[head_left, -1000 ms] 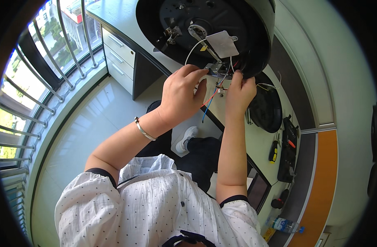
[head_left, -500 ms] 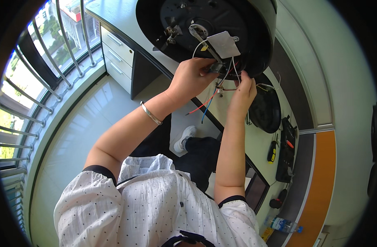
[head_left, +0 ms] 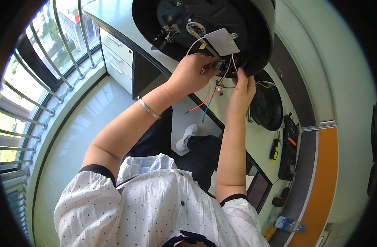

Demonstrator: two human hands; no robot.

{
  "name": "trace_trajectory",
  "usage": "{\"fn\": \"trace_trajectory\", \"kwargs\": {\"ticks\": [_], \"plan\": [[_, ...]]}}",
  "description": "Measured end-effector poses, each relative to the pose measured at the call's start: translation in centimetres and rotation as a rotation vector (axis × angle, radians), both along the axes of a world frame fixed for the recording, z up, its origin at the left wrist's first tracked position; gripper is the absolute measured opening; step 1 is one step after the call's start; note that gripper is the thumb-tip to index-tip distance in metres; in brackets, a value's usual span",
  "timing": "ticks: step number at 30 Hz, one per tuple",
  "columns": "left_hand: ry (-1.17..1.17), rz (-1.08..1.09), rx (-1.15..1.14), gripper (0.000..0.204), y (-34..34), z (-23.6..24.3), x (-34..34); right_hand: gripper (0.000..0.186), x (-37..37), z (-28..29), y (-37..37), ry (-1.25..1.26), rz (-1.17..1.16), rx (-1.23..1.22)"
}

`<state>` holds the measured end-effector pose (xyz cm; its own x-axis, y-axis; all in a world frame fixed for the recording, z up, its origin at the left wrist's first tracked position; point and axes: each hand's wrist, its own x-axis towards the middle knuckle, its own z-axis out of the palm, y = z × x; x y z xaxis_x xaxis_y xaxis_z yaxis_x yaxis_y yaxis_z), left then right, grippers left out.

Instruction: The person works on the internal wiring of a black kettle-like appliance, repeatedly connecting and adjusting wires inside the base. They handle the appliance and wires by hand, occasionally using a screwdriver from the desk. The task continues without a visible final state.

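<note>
A round black appliance housing, like the underside of a rice cooker, lies tipped at the far middle with its inside toward me. Thumb and fingers of my left hand pinch a small grey metal-looking part at the near rim. My right hand is closed at that rim beside the white wires; whether it grips the rim or a wire is hidden. A white plate sits among the wires inside. Red wire and blue wire hang loose below my hands.
On the desk at right lie a black round cover, a screwdriver with a yellow and black handle and a black tool case. A plastic bottle lies nearer. White drawers stand at left beside barred windows.
The left fingers have shifted slightly around the small metal part. The housing and white plate appear a little further left, and the view has moved slightly. Both hands stay at the rim.
</note>
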<state>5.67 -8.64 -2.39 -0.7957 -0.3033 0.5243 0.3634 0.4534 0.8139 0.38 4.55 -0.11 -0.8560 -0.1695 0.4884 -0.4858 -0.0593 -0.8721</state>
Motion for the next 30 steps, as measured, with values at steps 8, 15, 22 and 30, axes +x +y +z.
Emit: {"fn": "trace_trajectory", "kwargs": {"ticks": [8,15,22,30], "plan": [[0.023,0.032,0.027,0.035,0.6,-0.4,-0.1,0.031,-0.5,-0.4,0.9,0.04,0.033,0.023],[0.225,0.406,-0.11,0.034,2.2,-1.1,0.9,0.03,1.1,-0.2,2.1,0.006,0.097,0.062],[0.334,0.412,-0.192,0.013,4.2,-1.1,2.6,0.036,1.2,-4.0,3.9,0.366,-0.071,0.18],[-0.013,0.193,0.075,0.018,4.9,0.1,1.1,0.038,2.1,-3.8,3.8,0.389,-0.085,0.209]]}}
